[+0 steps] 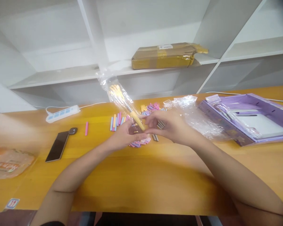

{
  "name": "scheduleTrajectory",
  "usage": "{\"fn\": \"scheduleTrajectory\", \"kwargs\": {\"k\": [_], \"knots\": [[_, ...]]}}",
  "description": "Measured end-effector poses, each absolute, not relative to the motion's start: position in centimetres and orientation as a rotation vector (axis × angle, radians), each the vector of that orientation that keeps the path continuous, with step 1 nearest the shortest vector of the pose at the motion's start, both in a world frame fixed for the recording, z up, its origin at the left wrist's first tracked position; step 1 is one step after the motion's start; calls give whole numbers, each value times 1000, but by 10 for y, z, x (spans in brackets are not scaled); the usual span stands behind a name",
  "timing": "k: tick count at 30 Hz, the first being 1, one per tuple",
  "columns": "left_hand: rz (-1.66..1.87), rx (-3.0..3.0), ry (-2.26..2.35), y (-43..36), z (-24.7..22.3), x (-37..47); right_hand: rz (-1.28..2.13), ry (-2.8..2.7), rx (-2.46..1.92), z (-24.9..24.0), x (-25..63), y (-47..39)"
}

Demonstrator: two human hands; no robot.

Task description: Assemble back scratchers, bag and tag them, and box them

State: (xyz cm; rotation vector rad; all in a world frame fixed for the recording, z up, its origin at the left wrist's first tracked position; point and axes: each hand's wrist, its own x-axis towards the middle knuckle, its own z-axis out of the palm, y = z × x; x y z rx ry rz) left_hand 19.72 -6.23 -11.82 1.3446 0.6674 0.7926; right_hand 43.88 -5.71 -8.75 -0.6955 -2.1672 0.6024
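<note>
A yellow back scratcher [137, 120] with a hand-shaped head and a metal rod is inside a clear plastic bag [106, 80], tilted with its head up and to the left. My left hand [124, 135] is closed around the lower part of the bagged handle. At the handle's bottom end, my right hand [168, 127] pinches with thumb and fingers. Behind my hands lie loose scratcher heads [153, 107] in yellow, pink and blue. Metal rods [160, 125] show partly under my right hand, and several coloured handles [115, 121] lie left of them. Small printed pieces [139, 143] sit below my hands.
Clear plastic bags [200, 121] are piled to the right, against a purple tray [244, 138] holding a bagged item. Leftward are a lone pink handle [86, 128], a phone [58, 146], a power strip [63, 113] and an orange package [10, 163]. A cardboard box [163, 58] rests on the shelf.
</note>
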Motion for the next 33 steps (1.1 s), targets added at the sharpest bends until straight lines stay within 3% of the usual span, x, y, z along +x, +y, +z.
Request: {"fn": "scheduleTrajectory", "kwargs": {"k": [5,12,21,26,33], "knots": [[833,1430,709,-59,-120,199,573,-2109,-827,-88,440,-54],[919,1455,736,-53,-132,201,794,-2297,-1070,-88,437,-62],[668,1365,607,-110,-219,186,1602,-2123,-767,-194,420,-103],[590,1408,562,-131,-239,178,1496,-2161,-676,-226,420,-121],[391,1480,538,-123,-241,174,1435,-2331,-511,-218,430,-121]]}}
